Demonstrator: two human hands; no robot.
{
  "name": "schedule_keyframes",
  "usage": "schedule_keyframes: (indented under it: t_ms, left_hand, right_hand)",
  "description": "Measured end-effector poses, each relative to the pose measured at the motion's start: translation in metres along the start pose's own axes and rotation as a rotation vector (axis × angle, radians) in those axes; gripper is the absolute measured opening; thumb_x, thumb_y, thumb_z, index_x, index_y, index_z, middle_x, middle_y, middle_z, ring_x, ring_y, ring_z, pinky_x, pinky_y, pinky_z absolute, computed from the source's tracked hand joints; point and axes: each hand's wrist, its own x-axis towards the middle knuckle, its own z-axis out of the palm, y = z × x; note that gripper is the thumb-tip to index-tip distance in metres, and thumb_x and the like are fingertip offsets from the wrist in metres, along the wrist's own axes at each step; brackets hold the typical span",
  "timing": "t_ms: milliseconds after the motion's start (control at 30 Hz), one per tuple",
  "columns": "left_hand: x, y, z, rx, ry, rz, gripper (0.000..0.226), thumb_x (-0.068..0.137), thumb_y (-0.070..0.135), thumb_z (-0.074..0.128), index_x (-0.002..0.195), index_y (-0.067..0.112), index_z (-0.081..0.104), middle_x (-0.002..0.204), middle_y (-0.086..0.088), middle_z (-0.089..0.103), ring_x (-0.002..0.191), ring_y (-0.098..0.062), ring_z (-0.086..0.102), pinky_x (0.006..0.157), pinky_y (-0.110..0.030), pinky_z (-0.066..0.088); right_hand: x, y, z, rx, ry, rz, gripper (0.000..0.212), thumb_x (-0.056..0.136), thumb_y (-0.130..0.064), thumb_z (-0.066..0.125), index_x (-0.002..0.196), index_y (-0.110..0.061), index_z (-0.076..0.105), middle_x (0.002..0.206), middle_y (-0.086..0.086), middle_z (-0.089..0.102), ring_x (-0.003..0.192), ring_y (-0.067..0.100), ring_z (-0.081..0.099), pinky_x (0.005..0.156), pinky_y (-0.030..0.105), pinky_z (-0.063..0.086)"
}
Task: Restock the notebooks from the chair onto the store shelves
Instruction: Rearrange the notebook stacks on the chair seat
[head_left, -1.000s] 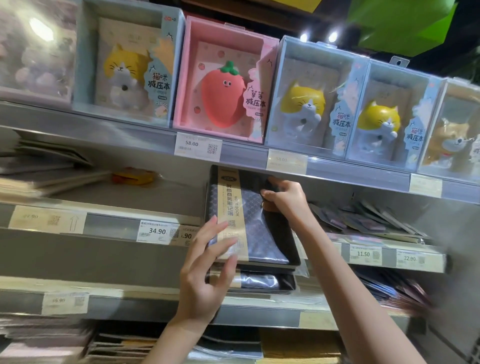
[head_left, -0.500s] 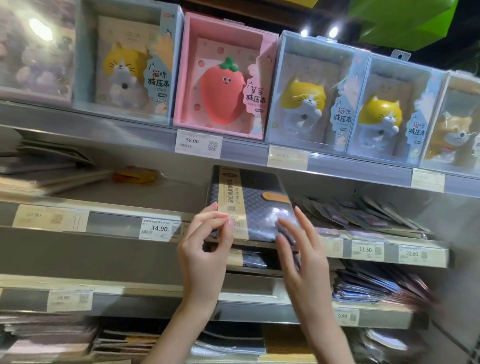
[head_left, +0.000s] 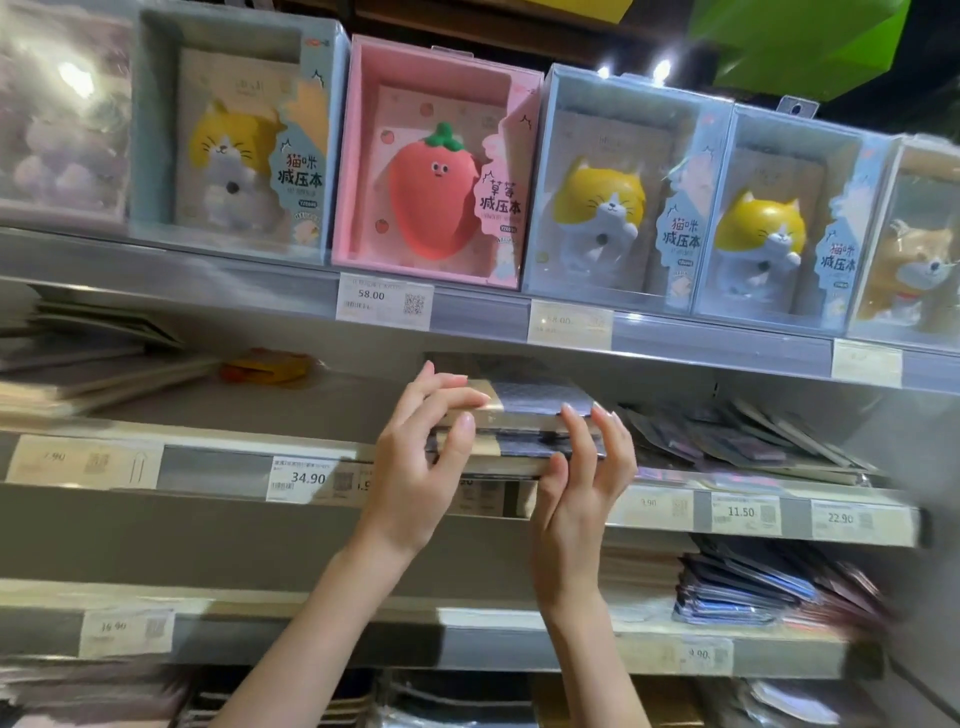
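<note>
A small stack of dark patterned notebooks (head_left: 524, 415) with tan bands lies flat on the middle shelf (head_left: 208, 441), near its front edge. My left hand (head_left: 421, 467) has its fingertips on the stack's left front corner, fingers spread. My right hand (head_left: 582, 478) touches the stack's right front edge with its fingers apart. Neither hand wraps around a notebook. The chair is out of view.
Boxed cat toys (head_left: 613, 208) and a pink strawberry box (head_left: 431, 171) line the top shelf. Loose dark notebooks (head_left: 727, 431) lie right of the stack, pale ones (head_left: 78, 364) at far left. Lower shelves hold more stacks (head_left: 743, 587). Price tags (head_left: 306, 478) run along the edges.
The notebook that was tilted up in both hands now lies flat on the stack on the middle shelf. Both hands have shifted to the stack's front edge.
</note>
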Motion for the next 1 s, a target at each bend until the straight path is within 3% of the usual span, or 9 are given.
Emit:
schedule_keyframes:
  t_ms: [100,200,300,400,500,567,667,833,1000]
  left_hand:
    - [0.018,-0.018,0.001,0.158,-0.122,0.005,0.038,0.088,0.047,0.036,0.105,0.024,0.060,0.113,0.013,0.050,0.113,0.012,0.040,0.094,-0.006,0.032]
    - [0.031,-0.030,0.004,0.393,-0.102,-0.015,0.048,0.089,0.055,0.027,0.108,0.025,0.059,0.108,0.008,0.052,0.099,-0.003,0.052,0.085,-0.023,0.043]
    - [0.040,-0.038,0.005,0.691,-0.146,-0.111,0.052,0.091,0.060,0.023,0.112,0.026,0.057,0.112,0.002,0.057,0.107,-0.021,0.052,0.089,-0.041,0.038]
    - [0.051,-0.044,0.008,0.713,-0.235,-0.274,0.047,0.094,0.053,0.028,0.108,0.019,0.057,0.105,-0.004,0.058,0.104,-0.028,0.055,0.081,-0.039,0.036]
    - [0.057,-0.051,0.011,0.723,-0.267,-0.270,0.037,0.097,0.045,0.030,0.117,0.024,0.052,0.112,-0.002,0.052,0.108,-0.025,0.052,0.077,-0.035,0.034]
    - [0.059,-0.055,0.012,0.706,-0.255,-0.238,0.032,0.097,0.042,0.034,0.124,0.031,0.047,0.128,0.001,0.045,0.120,-0.021,0.042,0.084,-0.036,0.038]
    - [0.059,-0.056,0.013,0.747,-0.207,-0.194,0.032,0.096,0.039,0.039,0.124,0.030,0.050,0.131,-0.001,0.046,0.125,-0.022,0.036,0.088,-0.039,0.042]
    - [0.052,-0.043,0.013,0.738,-0.197,-0.242,0.032,0.097,0.033,0.036,0.122,0.023,0.053,0.129,-0.006,0.049,0.113,-0.031,0.050,0.089,-0.045,0.044]
    - [0.041,-0.033,0.007,0.767,-0.180,-0.247,0.031,0.097,0.027,0.035,0.116,0.015,0.056,0.126,-0.009,0.052,0.115,-0.030,0.047,0.092,-0.044,0.040]
  right_hand:
    - [0.014,0.017,0.014,-0.032,-0.061,-0.009,0.036,0.101,-0.035,0.021,0.125,-0.020,0.043,0.136,0.003,0.028,0.129,0.026,0.026,0.108,0.041,0.025]
    - [0.021,0.028,0.025,-0.085,-0.125,-0.029,0.038,0.101,-0.037,0.019,0.127,-0.021,0.042,0.136,0.002,0.028,0.129,0.026,0.025,0.112,0.032,0.020]
    - [0.023,0.039,0.034,-0.248,-0.180,-0.044,0.040,0.101,-0.039,0.016,0.130,-0.023,0.040,0.135,0.004,0.031,0.126,0.031,0.031,0.112,0.030,0.016]
    - [0.020,0.044,0.040,-0.406,-0.203,-0.013,0.041,0.101,-0.040,0.016,0.125,-0.021,0.042,0.129,0.007,0.041,0.111,0.036,0.047,0.099,0.047,0.038]
    - [0.021,0.041,0.043,-0.454,-0.223,0.030,0.035,0.100,-0.037,0.024,0.119,-0.020,0.047,0.123,0.009,0.052,0.089,0.034,0.056,0.079,0.042,0.049]
    - [0.022,0.041,0.043,-0.486,-0.261,0.056,0.039,0.098,-0.038,0.026,0.127,-0.022,0.048,0.130,0.011,0.052,0.098,0.037,0.059,0.084,0.044,0.048]
    - [0.024,0.040,0.041,-0.526,-0.337,0.052,0.046,0.097,-0.041,0.024,0.137,-0.026,0.042,0.143,0.010,0.042,0.117,0.040,0.051,0.094,0.050,0.044]
    - [0.025,0.031,0.027,-0.484,-0.425,0.058,0.044,0.095,-0.036,0.032,0.135,-0.021,0.042,0.143,0.011,0.040,0.113,0.039,0.051,0.086,0.048,0.045]
    - [0.015,0.024,0.013,-0.505,-0.462,0.063,0.048,0.093,-0.023,0.053,0.139,-0.015,0.040,0.144,0.015,0.039,0.125,0.041,0.041,0.099,0.050,0.039]
